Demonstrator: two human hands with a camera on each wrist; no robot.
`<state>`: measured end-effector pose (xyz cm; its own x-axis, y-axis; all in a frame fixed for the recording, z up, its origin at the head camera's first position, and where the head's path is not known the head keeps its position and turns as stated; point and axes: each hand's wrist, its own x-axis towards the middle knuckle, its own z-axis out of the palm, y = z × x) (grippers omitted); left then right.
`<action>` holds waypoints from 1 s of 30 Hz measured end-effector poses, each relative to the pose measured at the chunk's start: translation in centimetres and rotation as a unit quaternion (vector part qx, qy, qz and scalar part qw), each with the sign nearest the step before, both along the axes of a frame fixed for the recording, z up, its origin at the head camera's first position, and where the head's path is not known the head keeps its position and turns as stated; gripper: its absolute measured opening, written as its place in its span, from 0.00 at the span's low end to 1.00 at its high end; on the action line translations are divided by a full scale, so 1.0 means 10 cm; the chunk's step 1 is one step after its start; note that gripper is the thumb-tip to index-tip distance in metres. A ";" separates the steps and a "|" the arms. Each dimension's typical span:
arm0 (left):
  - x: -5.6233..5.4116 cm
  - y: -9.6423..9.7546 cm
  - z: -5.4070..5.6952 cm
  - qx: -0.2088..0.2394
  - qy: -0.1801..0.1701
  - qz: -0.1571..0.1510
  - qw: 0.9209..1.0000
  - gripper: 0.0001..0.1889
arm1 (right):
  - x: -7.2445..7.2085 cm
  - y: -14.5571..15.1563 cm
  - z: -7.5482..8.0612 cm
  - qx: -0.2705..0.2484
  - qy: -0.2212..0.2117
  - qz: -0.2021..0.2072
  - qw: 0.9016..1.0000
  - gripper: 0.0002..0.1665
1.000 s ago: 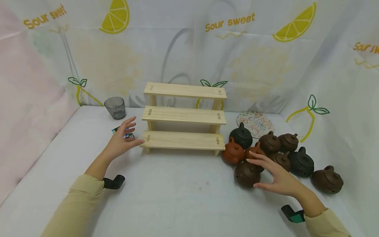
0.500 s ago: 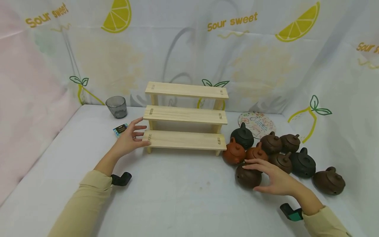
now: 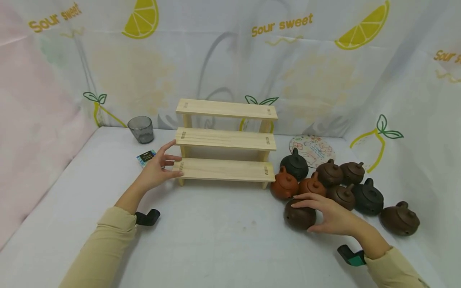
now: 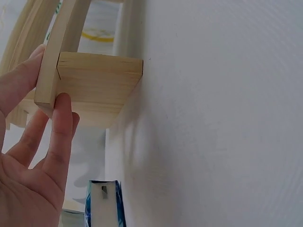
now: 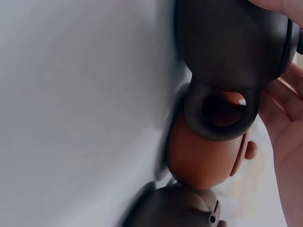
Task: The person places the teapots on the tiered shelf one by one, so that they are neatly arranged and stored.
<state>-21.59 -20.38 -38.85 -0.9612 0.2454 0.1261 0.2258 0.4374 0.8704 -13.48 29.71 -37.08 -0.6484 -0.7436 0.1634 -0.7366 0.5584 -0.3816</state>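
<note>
A three-step wooden display stand [image 3: 223, 170] stands at the middle of the table. At the left end of its lowest board, my left hand [image 3: 153, 172] pinches the wood, thumb on one face and fingers on the other in the left wrist view. My right hand [image 3: 336, 216] grips a dark brown teapot [image 3: 299, 217], fingers over its far side and thumb at its near side. The right wrist view shows the round body and loop handle [image 5: 222, 124] of that teapot close up, overlapping an orange-brown teapot [image 5: 203, 151] beyond it.
Several other brown, orange and black teapots [image 3: 367, 198] cluster at the right, one orange teapot [image 3: 284, 186] right by the stand's corner. Behind them lies a round patterned mat [image 3: 313, 150]. A grey glass [image 3: 141, 130] and a small blue-black packet [image 3: 145, 157] are at the left.
My left hand has moved right onto the stand's lowest board and pinches it. My right hand has closed around the brown teapot, which has shifted slightly left and nearer.
</note>
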 end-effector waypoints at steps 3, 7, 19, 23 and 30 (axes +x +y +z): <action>0.00 -0.01 0.01 0.006 -0.007 0.000 1.000 0.51 | -0.01 -0.03 0.00 -0.005 -0.004 0.019 1.000 0.42; 0.01 -0.01 0.02 0.015 -0.020 -0.007 1.000 0.51 | 0.00 -0.05 0.00 -0.012 -0.011 0.017 1.000 0.42; 0.00 -0.01 0.01 0.030 -0.036 -0.010 0.999 0.52 | 0.08 -0.07 -0.04 -0.002 0.011 -0.099 0.995 0.43; 0.01 -0.01 0.02 0.028 -0.037 -0.008 0.999 0.52 | 0.08 -0.08 -0.05 -0.005 0.008 -0.069 0.998 0.42; 0.00 0.01 0.04 0.017 -0.043 -0.006 0.999 0.52 | 0.07 -0.10 -0.04 -0.019 0.020 -0.029 0.999 0.47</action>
